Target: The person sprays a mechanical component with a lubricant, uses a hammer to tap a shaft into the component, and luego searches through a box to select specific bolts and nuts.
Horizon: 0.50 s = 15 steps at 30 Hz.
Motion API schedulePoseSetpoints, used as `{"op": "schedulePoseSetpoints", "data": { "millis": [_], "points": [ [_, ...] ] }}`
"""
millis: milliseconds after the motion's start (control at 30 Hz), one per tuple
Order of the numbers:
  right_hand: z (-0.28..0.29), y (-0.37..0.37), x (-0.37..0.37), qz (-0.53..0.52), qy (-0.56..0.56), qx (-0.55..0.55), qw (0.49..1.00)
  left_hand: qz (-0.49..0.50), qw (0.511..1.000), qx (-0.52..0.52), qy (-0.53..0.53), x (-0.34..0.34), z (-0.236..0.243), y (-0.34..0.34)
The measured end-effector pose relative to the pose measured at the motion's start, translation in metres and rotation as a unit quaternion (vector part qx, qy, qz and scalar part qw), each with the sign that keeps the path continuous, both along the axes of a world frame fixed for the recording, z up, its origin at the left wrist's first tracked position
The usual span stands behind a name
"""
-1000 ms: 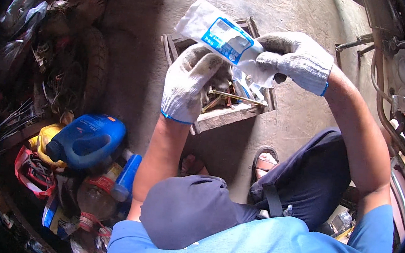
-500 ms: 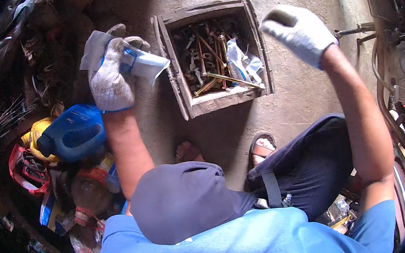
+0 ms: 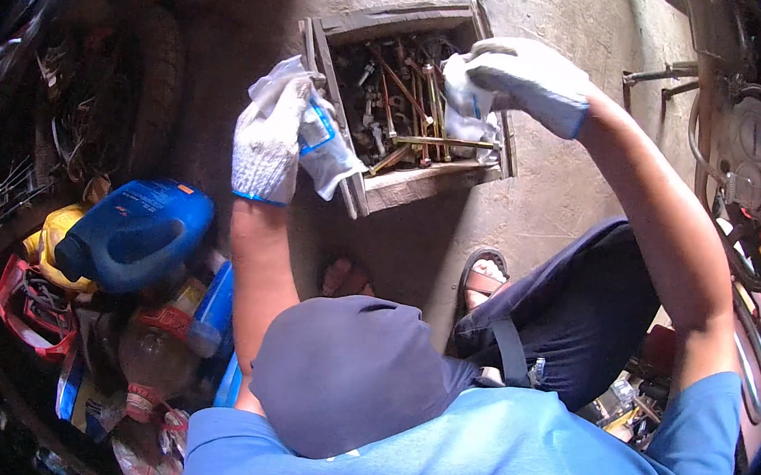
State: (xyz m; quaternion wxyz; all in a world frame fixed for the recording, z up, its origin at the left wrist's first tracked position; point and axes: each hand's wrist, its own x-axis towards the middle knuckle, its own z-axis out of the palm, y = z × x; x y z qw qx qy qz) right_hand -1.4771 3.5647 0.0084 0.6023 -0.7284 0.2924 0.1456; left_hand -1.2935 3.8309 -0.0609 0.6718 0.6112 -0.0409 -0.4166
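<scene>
My left hand, in a white knitted glove with a blue cuff, is closed on a clear plastic packet with a blue label at the left side of a wooden crate. My right hand, gloved the same way, is closed on a crumpled white and blue plastic bag over the crate's right side. Long brassy bolts and smaller metal fittings lie jumbled inside the crate, partly hidden by the bag and hand.
At the lower left are a blue jug, a yellow container, a red pouch and plastic bottles. A dark tyre and clutter line the left side; motorcycle metalwork stands along the right. My sandalled foot is below the crate.
The labelled packet went from both hands to my left hand alone, swinging left, then back toward the crate. My right hand has come down and taken hold of the bag in the crate.
</scene>
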Motion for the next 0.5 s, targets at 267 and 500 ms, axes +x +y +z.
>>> {"op": "schedulePoseSetpoints", "data": {
  "millis": [267,500],
  "points": [
    [0.073,-0.004,-0.016,-0.163,-0.179,0.134,0.961,-0.157,0.983,-0.092,-0.036,-0.039,0.018,-0.021],
    [0.090,0.080,-0.014,0.268,-0.257,-0.430,0.823,-0.109,0.916,-0.213,0.323,-0.082,0.033,-0.049]
  ]
}}
